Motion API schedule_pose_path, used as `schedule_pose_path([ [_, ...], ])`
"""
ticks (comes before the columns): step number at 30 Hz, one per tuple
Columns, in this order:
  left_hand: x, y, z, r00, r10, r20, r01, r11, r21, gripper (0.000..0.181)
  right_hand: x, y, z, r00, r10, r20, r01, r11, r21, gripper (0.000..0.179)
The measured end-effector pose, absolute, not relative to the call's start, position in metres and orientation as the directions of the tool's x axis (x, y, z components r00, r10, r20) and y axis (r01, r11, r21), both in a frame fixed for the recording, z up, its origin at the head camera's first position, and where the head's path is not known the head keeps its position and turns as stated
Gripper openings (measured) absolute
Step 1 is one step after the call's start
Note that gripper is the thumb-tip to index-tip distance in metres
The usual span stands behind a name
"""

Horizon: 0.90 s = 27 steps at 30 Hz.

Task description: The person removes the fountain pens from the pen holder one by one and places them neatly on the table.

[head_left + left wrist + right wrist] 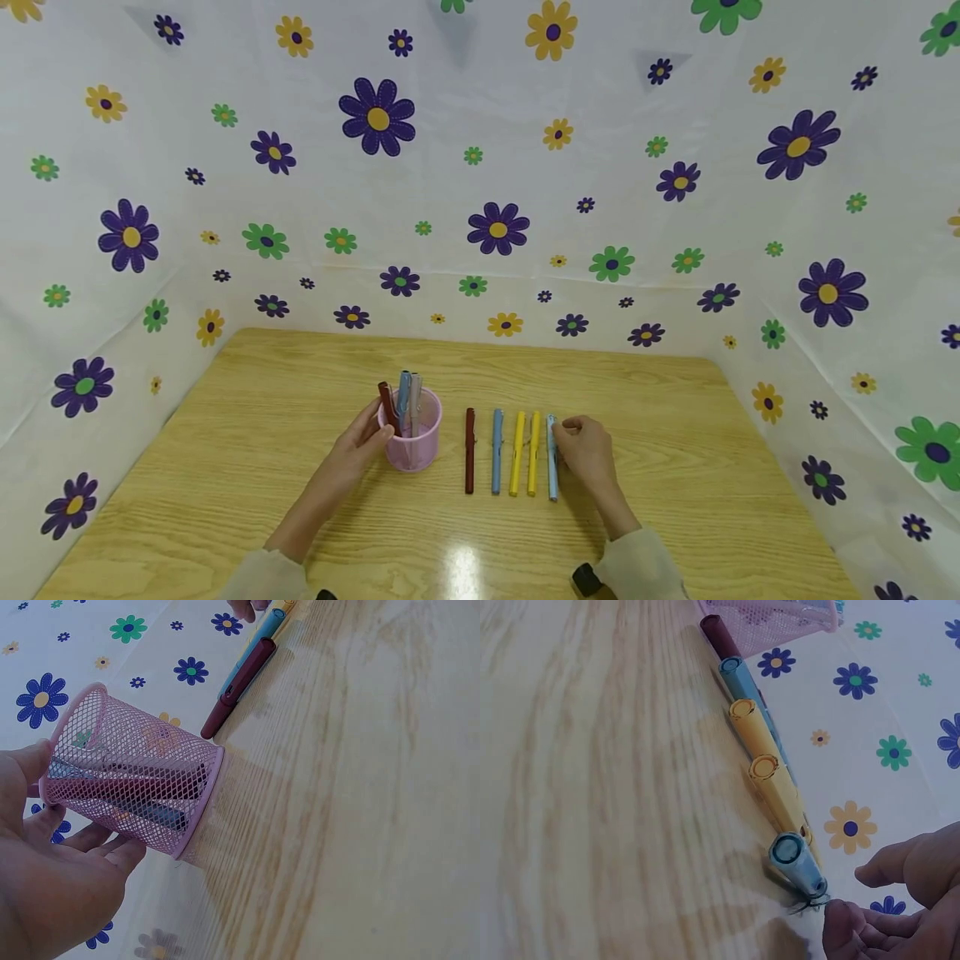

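My left hand (352,450) grips a pink mesh pen cup (414,454) round its side, the thumb at the rim. Inside stand a dark red pen (387,404), a blue pen (404,392) and a pale greyish pen (416,400). Over at the right end of a row of pens, my right hand (588,450) is beside a light blue pen (552,471). Its bent fingertips lie close to that pen's clip, and in the right wrist view the thumb stands apart from the fingers (844,922).
Left of the light blue pen, side by side on the wooden table (300,358), lie two yellow pens (533,467) (517,467), a blue pen (497,462) and a dark red pen (469,462). Flower-printed white sheeting (450,183) closes off the back and sides.
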<state>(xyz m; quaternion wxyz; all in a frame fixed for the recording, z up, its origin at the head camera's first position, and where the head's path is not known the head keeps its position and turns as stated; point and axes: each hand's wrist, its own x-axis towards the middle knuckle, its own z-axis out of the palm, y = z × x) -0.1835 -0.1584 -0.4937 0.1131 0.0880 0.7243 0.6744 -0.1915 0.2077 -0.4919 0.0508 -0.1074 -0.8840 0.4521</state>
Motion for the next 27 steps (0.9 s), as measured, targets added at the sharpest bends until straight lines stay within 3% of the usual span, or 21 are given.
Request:
schedule_pose_path([
  [13, -0.185, -0.158, -0.496, -0.960, 0.278, -0.045, -0.030, 0.059, 0.998, 0.070, -0.193, 0.190, -0.475, -0.974, 0.219, 0.057, 0.042, 0.425, -0.904, 0.028],
  [27, -0.184, -0.158, -0.495, -0.960, 0.274, -0.054, -0.037, 0.067, 0.997, 0.070, -0.207, 0.148, -0.457, -0.990, 0.136, 0.038, -0.004, 0.241, -0.971, 0.028],
])
